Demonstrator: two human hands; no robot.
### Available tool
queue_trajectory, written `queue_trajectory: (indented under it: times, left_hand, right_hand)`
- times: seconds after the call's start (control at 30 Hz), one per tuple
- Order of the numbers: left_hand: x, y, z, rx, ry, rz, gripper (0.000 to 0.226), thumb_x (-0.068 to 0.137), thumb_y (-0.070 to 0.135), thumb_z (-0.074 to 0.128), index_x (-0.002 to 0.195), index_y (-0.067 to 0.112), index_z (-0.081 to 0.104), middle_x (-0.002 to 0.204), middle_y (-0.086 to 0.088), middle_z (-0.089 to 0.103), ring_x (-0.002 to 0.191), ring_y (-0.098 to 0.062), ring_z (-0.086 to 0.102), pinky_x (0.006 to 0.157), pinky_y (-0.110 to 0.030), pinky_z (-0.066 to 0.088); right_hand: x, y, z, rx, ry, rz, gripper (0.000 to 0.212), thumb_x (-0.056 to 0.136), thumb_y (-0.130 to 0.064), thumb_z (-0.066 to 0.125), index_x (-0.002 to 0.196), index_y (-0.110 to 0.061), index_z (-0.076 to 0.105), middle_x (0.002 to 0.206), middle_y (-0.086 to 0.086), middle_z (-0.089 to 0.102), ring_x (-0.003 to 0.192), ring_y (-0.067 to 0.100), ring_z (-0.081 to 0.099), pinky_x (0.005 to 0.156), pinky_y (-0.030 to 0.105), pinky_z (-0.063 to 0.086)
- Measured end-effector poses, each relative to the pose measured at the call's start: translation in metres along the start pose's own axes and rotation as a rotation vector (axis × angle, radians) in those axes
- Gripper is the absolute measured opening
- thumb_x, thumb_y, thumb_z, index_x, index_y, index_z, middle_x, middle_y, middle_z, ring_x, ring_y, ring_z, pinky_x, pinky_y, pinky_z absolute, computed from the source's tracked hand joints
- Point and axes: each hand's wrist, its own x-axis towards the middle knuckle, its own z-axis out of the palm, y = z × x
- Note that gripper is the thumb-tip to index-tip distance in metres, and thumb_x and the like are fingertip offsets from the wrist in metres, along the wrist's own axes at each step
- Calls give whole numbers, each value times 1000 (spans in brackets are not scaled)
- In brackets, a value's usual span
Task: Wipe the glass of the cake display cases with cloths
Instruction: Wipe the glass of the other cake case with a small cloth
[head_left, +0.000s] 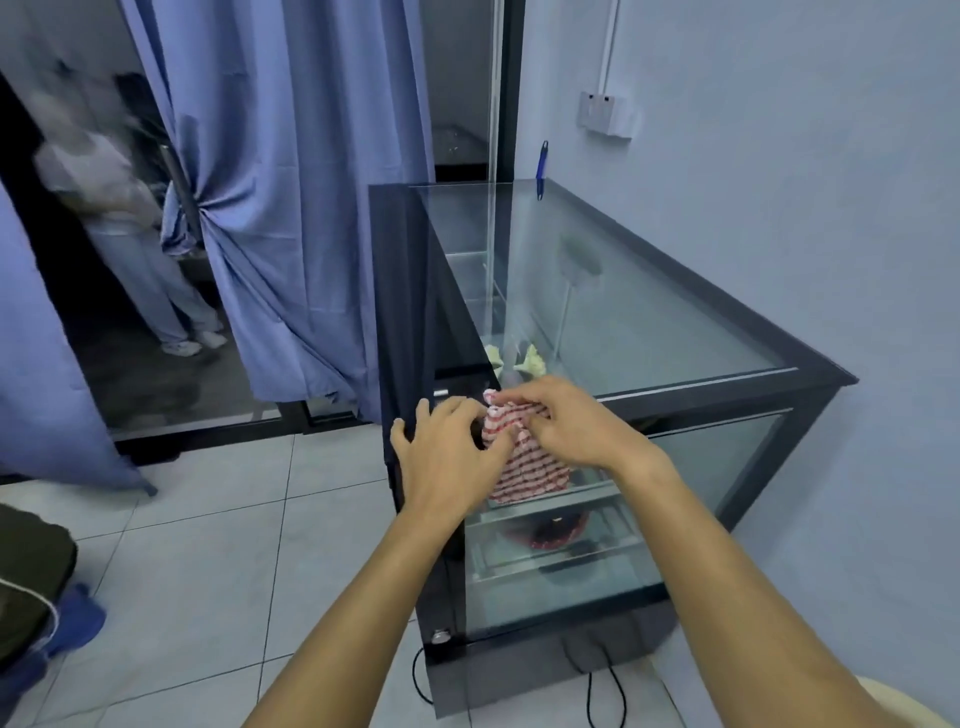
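Both hands meet at the near corner of a glass display case (597, 312), working a red-and-white striped cloth (524, 457). The right hand (566, 421) pinches the cloth's bunched top edge with curled fingers; the left hand (447, 457) grips its side, fingertips tucked into the fabric. The cloth hangs over the black frame at the case's front corner, against the front glass. At 12 o'clock, the case's glass top stretches toward a pale blue wall. At 10 o'clock hangs a blue curtain (291, 182), with a blurred person (119, 223) standing beyond it. A black cable (597, 691) trails on the tiled floor (208, 545) at 6 o'clock.
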Motion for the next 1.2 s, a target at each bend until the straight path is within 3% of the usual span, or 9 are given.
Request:
queue_trajectory:
  times: [0.1, 0.23, 0.37, 0.5, 0.63, 0.8, 0.93, 1.07, 1.2]
  left_hand:
    - [0, 0, -8, -93, 39, 69, 21, 93, 59, 57, 93, 38, 62, 103, 18, 68, 114, -13, 59, 113, -59, 35]
    - [1, 7, -22, -163, -15, 134, 20, 94, 55, 62, 99, 36, 63, 88, 16, 72, 82, -7, 67, 81, -43, 56]
    - [3, 19, -38, -275, -86, 141, 15, 96, 51, 65, 101, 36, 65, 87, 20, 72, 81, 1, 67, 73, -31, 56]
    - [4, 33, -55, -353, -49, 205, 8, 99, 41, 66, 103, 35, 68, 91, 16, 73, 83, 0, 67, 74, -26, 55]
    - [0, 48, -68, -415, -14, 230, 7, 99, 39, 66, 103, 35, 70, 91, 12, 74, 83, -7, 68, 75, -27, 57]
    - [-8, 59, -71, -451, -49, 235, 7, 98, 43, 66, 103, 39, 70, 95, 14, 75, 87, -6, 71, 80, -28, 59]
    - [-12, 69, -56, -511, -145, 258, 7, 98, 39, 69, 102, 38, 75, 97, 14, 76, 89, -4, 72, 81, -23, 56]
    - [-7, 84, -34, -556, -134, 317, 10, 94, 36, 75, 101, 40, 80, 102, 16, 74, 94, -6, 69, 84, -23, 53]
    - [-3, 98, -15, -647, -259, 361, 16, 91, 34, 78, 106, 35, 80, 100, 15, 77, 95, -6, 72, 87, -30, 59]
  right_hand:
    - [1, 3, -5, -39, -36, -32, 40, 100, -10, 57, 134, -28, 67, 128, -4, 59, 122, 12, 51, 104, 21, 36]
    - [-10, 6, -18, -26, 31, -65, 10, 96, -21, 71, 106, -21, 73, 110, -7, 60, 104, 11, 56, 91, 27, 43]
    - [-28, 11, -36, 62, 45, -22, 12, 94, -35, 74, 91, -24, 69, 101, -10, 70, 96, 9, 63, 86, 32, 47]
    - [-48, 9, -53, 75, 102, -47, 15, 95, -41, 72, 91, -28, 67, 113, -14, 70, 113, 8, 58, 100, 35, 40]
    - [-67, 3, -60, 361, 97, -45, 10, 99, -32, 69, 103, -24, 65, 93, -3, 78, 84, 14, 74, 85, 36, 55]
    - [-98, 11, -56, 553, 159, -21, 16, 96, -27, 73, 112, -24, 72, 103, -6, 79, 97, 11, 75, 93, 33, 57]
    - [-128, 21, -50, 613, 234, 59, 9, 97, -24, 72, 106, -23, 74, 102, -6, 79, 92, 10, 75, 80, 20, 56]
    - [-150, 28, -46, 648, 344, 147, 9, 100, -25, 68, 106, -21, 72, 107, -11, 77, 94, 9, 75, 76, 21, 58]
    - [-167, 32, -37, 594, 467, 251, 5, 99, -18, 65, 104, -19, 64, 110, -17, 75, 92, 1, 72, 68, 18, 56]
